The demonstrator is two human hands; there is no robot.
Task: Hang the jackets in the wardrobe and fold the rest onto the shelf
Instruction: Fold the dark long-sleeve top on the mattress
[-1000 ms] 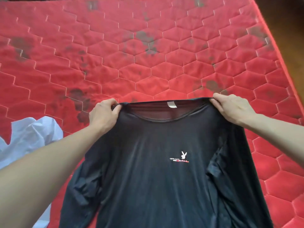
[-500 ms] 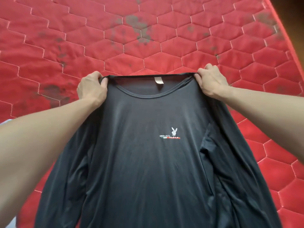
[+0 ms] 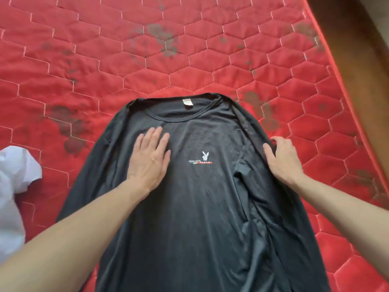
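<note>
A black long-sleeved shirt [image 3: 189, 197] lies front-up on a red quilted mattress [image 3: 210, 60], its round neckline at 12 o'clock and its body running down to the 6 o'clock edge of the view. A small white neck label [image 3: 187, 102] shows inside the collar, and a white rabbit logo [image 3: 205, 156] with a line of lettering and a red bar sits at mid-chest. The fabric is creased along the seam at about 4 o'clock, where the sleeve folds against the body.

The left hand [image 3: 150, 160] rests palm-down on the chest, at 9 o'clock from the logo, fingers straight and slightly spread, pressing flat on the cloth. The right hand [image 3: 283, 160] is at 3 o'clock from the logo, on the shirt's sleeve edge; its thumb lies along the fabric and its fingers curl over the rim, appearing to grip the fold. Both bare forearms enter from the lower corners.

A crumpled white garment [image 3: 14, 186] lies on the mattress at the 9 o'clock edge of the view, apart from the shirt. The mattress is stitched in a hexagon pattern and carries dark stains at about 12 and 10 o'clock from the collar. A strip of brown floor [image 3: 357, 28] shows beyond the mattress at 2 o'clock.
</note>
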